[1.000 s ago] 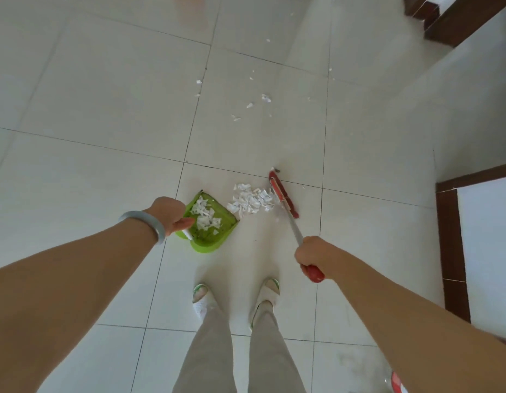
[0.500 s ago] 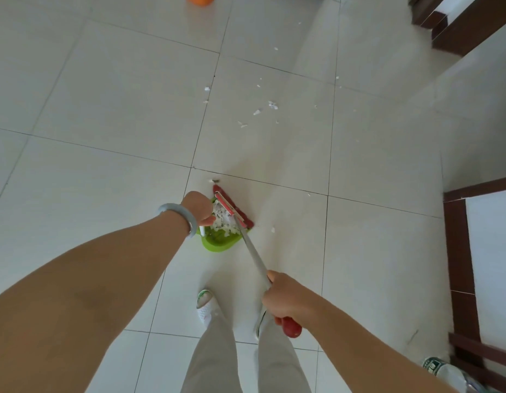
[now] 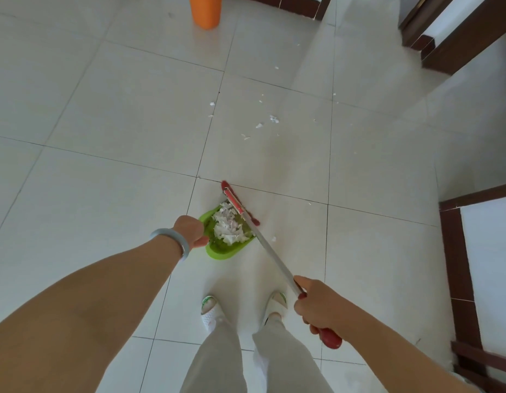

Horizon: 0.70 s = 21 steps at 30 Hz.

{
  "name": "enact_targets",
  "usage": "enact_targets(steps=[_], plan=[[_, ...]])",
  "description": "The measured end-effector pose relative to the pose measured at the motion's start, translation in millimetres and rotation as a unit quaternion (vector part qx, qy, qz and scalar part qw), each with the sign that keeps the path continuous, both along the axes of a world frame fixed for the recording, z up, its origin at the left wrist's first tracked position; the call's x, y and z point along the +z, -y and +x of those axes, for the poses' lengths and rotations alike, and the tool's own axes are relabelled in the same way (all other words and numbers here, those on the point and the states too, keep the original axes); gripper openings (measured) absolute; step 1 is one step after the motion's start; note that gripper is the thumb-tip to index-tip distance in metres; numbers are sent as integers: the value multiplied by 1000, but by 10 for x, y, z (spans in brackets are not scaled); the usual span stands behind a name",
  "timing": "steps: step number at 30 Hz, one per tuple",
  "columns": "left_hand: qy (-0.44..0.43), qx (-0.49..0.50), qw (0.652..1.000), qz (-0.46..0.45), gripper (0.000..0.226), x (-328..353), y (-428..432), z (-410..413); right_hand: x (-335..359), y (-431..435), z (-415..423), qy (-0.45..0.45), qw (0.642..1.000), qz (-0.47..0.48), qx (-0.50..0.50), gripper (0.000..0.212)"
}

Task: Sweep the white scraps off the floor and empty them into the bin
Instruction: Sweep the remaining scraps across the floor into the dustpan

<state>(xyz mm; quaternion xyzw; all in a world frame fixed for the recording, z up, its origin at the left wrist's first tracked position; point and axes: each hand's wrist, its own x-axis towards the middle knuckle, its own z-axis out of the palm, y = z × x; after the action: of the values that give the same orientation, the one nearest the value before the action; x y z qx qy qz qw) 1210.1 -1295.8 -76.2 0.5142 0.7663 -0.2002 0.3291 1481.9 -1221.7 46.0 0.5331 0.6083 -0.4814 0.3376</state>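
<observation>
Under your feet, the pale tiled floor [image 3: 104, 109] runs up to an orange container [image 3: 205, 9] at the far edge. Your right hand [image 3: 317, 303] is wrapped round the broom [image 3: 271, 251], whose red head rests at the mouth of the green dustpan [image 3: 220, 252]. Your left hand [image 3: 191, 229] grips the dustpan's edge. White scraps [image 3: 227, 229] fill the dustpan; a few loose scraps [image 3: 273, 119] lie farther out.

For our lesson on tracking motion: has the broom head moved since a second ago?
Yes. The broom head swept left, toward the vertical grout line, and now sits at the mouth of the green dustpan, with the scraps inside.
</observation>
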Motion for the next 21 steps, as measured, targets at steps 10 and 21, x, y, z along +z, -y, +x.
enact_targets(steps=[10, 21], plan=[[-6, -6, 999, 41, 40, -35, 859, -43, -276, -433, -542, 68, 982, 92, 152, 39], [-26, 16, 1000, -3, 40, -138, 1217, 79, -692, -806, -647, 114, 926, 137, 332, 54]])
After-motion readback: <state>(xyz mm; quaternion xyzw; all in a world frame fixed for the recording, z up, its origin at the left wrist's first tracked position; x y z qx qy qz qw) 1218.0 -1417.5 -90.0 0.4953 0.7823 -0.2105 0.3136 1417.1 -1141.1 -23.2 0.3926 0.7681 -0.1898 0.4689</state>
